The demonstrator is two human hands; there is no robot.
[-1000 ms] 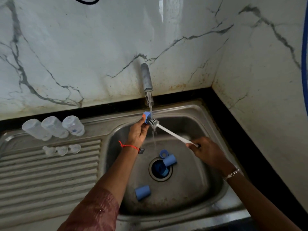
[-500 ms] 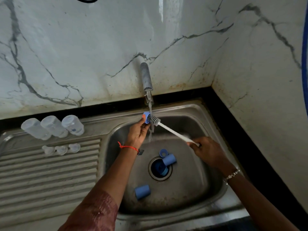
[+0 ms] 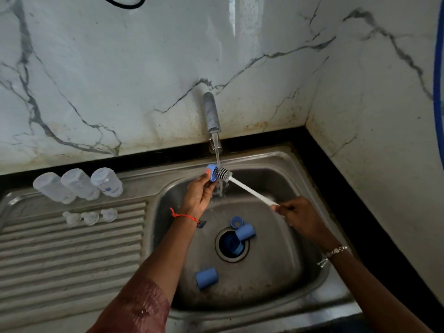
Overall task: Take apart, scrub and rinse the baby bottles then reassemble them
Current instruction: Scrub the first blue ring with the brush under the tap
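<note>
Stainless steel sink basin [image 3: 283, 174]: catches water running from the grey metal tap [image 3: 211, 114]. Ribbed steel draining surface [image 3: 72, 255]: carries three clear plastic bottle bodies [image 3: 79, 183] and three clear teats [image 3: 90, 217], kept apart from the wet work. Right hand [image 3: 300, 216]: fingers closed round the white-handled bottle brush [image 3: 249, 191]. Left hand [image 3: 198, 195]: fingers pinch the small blue screw ring [image 3: 211, 172] under the stream, bristles apparently entering it. Blue cylindrical caps [image 3: 206, 278] wait in the basin.

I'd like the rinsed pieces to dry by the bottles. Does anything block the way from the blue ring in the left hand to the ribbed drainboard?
Nothing visible does. The left hand holds the blue ring under the tap, brush head against it; to its left lies only the sink rim, then the drainboard's bare ribs.
</note>
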